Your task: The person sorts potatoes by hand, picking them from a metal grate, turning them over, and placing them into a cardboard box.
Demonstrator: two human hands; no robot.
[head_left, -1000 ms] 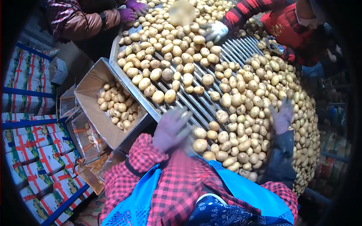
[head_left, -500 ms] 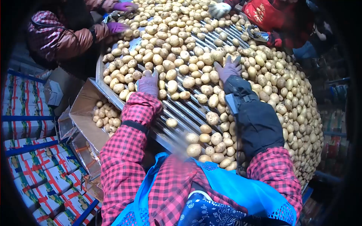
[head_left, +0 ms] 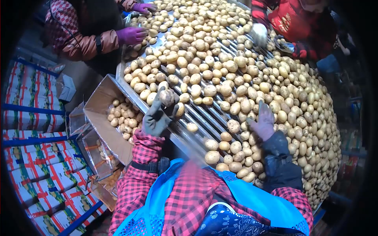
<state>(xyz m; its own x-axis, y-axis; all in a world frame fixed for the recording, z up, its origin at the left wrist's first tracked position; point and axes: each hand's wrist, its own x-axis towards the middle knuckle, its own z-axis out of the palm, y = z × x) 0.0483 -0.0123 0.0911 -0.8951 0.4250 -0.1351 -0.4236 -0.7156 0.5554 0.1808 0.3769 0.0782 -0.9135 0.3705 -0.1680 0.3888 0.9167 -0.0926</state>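
Observation:
My left hand (head_left: 154,120), in a grey glove turned palm up, has its fingers curled round a brownish potato (head_left: 167,98) at the table's left edge. My right hand (head_left: 263,124), gloved in purple-grey, rests with fingers apart on the pile of potatoes (head_left: 299,118) right of centre. Metal rollers (head_left: 201,118) show between the two hands, with a lone small potato (head_left: 192,127) lying on them.
Below the table's left edge stands a cardboard box (head_left: 106,122) with potatoes inside. Printed cartons (head_left: 43,169) are stacked at left behind blue bars. Co-workers' gloved hands, one purple (head_left: 132,35), one white (head_left: 259,34), are at the far side.
My left hand has drawn back to the table edge, turned over and taken a potato. My right hand has come nearer my body. The co-worker's white glove has moved over the rollers.

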